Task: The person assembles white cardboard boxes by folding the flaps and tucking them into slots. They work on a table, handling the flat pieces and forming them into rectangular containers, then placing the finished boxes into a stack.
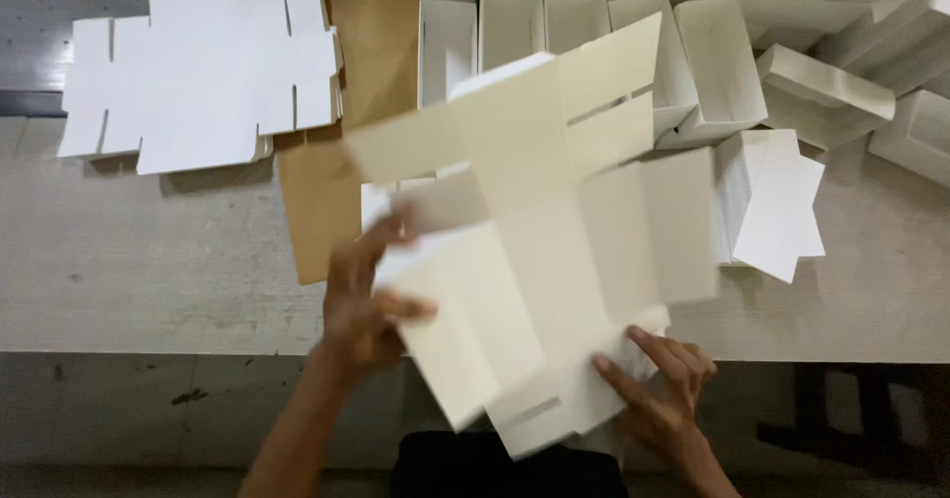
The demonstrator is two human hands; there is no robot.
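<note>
Nearest us, our right hand point(665, 391) pinches the lower edge of a flat cream box blank point(539, 231), fingers on top of the card. Our left hand point(364, 305) grips the blank's left side, thumb and fingers closed over a folded flap. The blank hangs tilted above the table point(148, 271), spreading up and away from both hands. Beyond the left hand lies a stack of flat white blanks point(198, 68), with a brown sheet point(336, 112) beside it. Beyond the right hand, folded white boxes point(693, 53) crowd together.
</note>
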